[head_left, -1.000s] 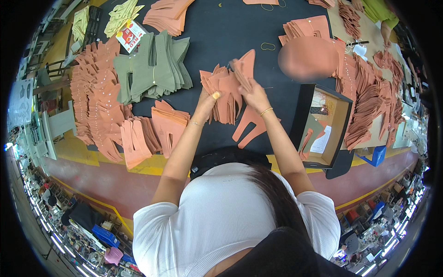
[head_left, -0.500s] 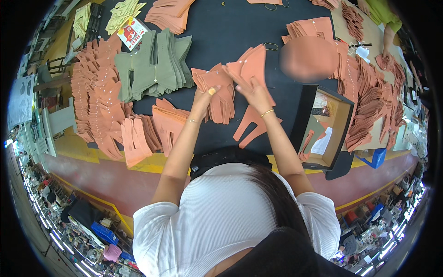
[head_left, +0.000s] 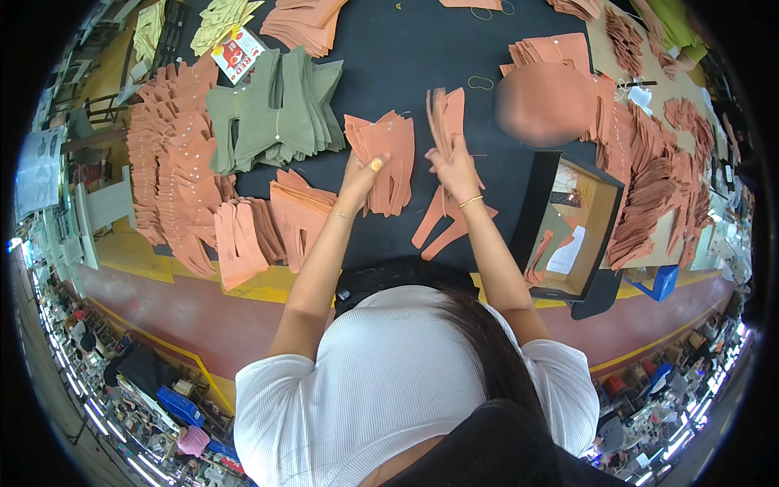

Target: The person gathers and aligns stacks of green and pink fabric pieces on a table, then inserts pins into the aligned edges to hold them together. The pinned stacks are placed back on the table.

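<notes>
My left hand (head_left: 362, 180) is closed on a small stack of orange cut pieces (head_left: 393, 166), thumb on top, over the dark table mat. To its right, my right hand (head_left: 456, 170) grips a thinner bundle of orange cut pieces (head_left: 438, 122), raised nearly edge-on and partly smeared by motion. A gap separates the two bundles. Below my right wrist, a forked orange piece (head_left: 442, 226) lies on the mat, its upper part hidden by the hand. Beyond my left hand is a thick stack of green cut pieces (head_left: 276, 114).
Rows of orange pieces (head_left: 174, 154) cover the left side, with smaller stacks (head_left: 243, 243) at the near edge. A black open box (head_left: 531, 219) holding papers and scraps stands at right. A blurred orange round shape (head_left: 545, 104) sits beyond it. At far right, another person's arm (head_left: 690, 58) reaches in.
My right hand has drawn its bundle away from the left-hand stack and tipped it from spread flat to edge-on. My left hand stays almost in place.
</notes>
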`<state>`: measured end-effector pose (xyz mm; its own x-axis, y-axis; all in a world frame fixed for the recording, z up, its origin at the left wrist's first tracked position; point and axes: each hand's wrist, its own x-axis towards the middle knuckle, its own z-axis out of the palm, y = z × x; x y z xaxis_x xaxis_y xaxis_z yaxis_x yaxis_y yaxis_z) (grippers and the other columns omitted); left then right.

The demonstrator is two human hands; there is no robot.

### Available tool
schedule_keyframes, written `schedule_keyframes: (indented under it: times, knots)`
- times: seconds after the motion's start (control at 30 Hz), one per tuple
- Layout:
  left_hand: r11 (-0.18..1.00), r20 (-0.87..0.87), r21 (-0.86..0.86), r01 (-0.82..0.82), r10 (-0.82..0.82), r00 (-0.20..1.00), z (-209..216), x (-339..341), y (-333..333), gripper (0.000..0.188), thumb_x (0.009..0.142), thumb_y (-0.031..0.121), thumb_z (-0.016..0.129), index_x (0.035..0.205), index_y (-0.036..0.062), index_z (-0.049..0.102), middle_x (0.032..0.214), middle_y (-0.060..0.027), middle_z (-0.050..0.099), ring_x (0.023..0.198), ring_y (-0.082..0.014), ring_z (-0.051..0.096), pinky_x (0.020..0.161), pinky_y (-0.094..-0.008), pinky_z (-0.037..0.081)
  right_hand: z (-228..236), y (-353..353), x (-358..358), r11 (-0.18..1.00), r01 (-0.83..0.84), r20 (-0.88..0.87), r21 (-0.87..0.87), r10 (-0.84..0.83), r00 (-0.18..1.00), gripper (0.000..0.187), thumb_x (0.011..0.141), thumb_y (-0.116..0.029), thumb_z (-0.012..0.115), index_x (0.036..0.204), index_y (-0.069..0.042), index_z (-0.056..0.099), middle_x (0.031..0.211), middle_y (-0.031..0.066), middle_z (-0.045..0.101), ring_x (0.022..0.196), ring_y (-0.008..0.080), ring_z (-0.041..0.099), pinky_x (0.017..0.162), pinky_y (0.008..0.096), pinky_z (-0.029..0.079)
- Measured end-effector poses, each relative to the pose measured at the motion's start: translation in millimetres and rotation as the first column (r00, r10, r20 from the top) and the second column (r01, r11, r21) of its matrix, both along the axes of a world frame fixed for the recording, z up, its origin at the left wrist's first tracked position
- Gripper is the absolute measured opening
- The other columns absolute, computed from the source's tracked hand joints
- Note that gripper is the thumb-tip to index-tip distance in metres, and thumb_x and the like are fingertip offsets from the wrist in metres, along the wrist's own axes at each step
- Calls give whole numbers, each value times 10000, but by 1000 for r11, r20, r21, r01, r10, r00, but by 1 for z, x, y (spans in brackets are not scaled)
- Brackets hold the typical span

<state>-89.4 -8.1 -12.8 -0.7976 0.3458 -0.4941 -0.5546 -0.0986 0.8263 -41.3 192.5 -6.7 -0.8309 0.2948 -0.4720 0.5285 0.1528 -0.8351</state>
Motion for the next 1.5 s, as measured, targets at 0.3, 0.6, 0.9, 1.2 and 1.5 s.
schedule_keyframes:
  times: [0.3, 0.6, 0.9, 1.2, 1.5]
  knots:
    - [985, 148, 172, 7, -32, 988, 16, 5, 15, 830, 841, 225, 749, 1483, 69, 247, 1439, -131, 395, 1357, -250, 369, 1144, -387, 274, -13, -28, 11, 997, -13, 66, -73, 18, 998, 591, 804, -327, 757, 1181, 13, 453, 1114, 220, 651, 1051, 304, 654, 888, 377, 494]
    - [990, 151, 141, 30, -51, 987, 3, 1, 27, 892, 828, 210, 771, 1488, 88, 183, 1409, -129, 415, 1318, -255, 430, 1092, -417, 390, -8, -31, 7, 991, -91, 52, -95, 96, 994, 956, 676, -337, 868, 1333, 89, 319, 1227, 272, 568, 1130, 323, 606, 948, 350, 486]
    - [962, 212, 267, 55, -114, 971, 17, -6, 11, 827, 841, 265, 748, 1469, 64, 249, 1383, -140, 449, 1297, -275, 459, 1068, -424, 420, -2, -20, 1, 813, -22, -24, -582, 10, 1000, 577, 816, -114, 732, 1248, 9, 369, 1186, 136, 524, 1151, 167, 527, 1012, 312, 421]
    - [969, 111, 237, 74, -103, 989, -4, 3, 11, 683, 837, 207, 732, 1387, 31, 368, 1300, -124, 522, 1212, -255, 534, 1031, -402, 452, 1, 2, 1, 903, -173, -35, -394, 173, 984, 572, 842, -182, 736, 1248, 6, 381, 1092, 78, 541, 958, 137, 597, 851, 276, 510]
    - [983, 186, 168, -74, 42, 982, -10, 4, 6, 567, 844, 118, 699, 1334, 4, 438, 1267, -116, 554, 1155, -221, 568, 991, -356, 467, -12, 9, 12, 873, -189, -118, 450, 268, 956, 634, 807, -167, 602, 1361, 30, 363, 1101, 272, 621, 788, 326, 666, 745, 381, 523]
